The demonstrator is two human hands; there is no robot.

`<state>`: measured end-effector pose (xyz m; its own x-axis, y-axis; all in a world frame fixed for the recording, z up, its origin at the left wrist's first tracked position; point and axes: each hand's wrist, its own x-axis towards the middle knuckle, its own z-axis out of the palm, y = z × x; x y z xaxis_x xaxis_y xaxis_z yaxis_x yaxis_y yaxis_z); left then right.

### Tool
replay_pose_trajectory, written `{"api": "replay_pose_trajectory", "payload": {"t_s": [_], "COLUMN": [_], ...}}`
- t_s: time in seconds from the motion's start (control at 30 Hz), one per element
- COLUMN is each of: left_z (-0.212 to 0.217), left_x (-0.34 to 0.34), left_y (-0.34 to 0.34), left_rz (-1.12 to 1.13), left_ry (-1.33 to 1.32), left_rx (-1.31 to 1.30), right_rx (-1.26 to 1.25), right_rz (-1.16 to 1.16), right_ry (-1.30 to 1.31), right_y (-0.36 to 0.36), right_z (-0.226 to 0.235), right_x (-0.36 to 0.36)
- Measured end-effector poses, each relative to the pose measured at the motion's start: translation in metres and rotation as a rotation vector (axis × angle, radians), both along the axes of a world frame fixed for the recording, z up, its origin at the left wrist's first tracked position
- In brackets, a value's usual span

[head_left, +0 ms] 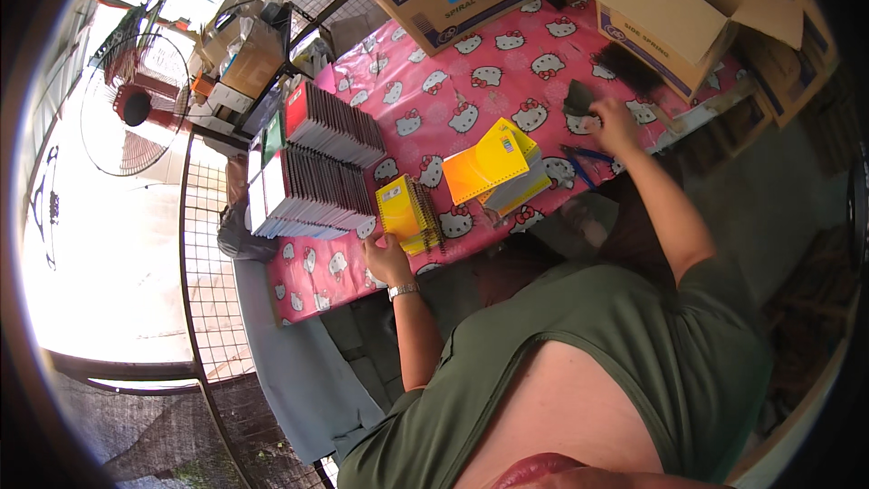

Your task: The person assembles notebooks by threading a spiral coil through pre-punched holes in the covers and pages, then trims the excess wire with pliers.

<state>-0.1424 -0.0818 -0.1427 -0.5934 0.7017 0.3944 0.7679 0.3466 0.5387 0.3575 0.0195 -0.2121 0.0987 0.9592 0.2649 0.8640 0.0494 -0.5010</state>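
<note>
Her left hand (387, 258) rests fingers spread against the yellow notebook stack (409, 213), just below it; the right hand (615, 122) closes on a dark pad (577, 98) across the table.

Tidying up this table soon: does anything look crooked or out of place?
The yellow and orange notebooks in the middle lie in a loose, skewed heap, unlike the neat rows of notebooks at the left. Nothing looks spilled or damaged.
</note>
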Motion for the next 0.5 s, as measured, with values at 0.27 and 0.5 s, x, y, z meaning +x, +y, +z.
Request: {"api": "replay_pose_trajectory", "payload": {"t_s": [0.27,0.5], "left_z": [0.107,0.109], "left_x": [0.157,0.179], "left_y": [0.024,0.044], "left_rz": [-1.114,-1.312], "left_ry": [0.401,0.431], "left_rx": [0.137,-0.247], "right_rx": [-0.132,0.054], "right_rz": [-0.197,-0.245], "right_ry": [-0.501,-0.134], "right_y": [0.059,0.072], "right_z": [-0.007,0.023], "right_x": [0.089,0.097]}}
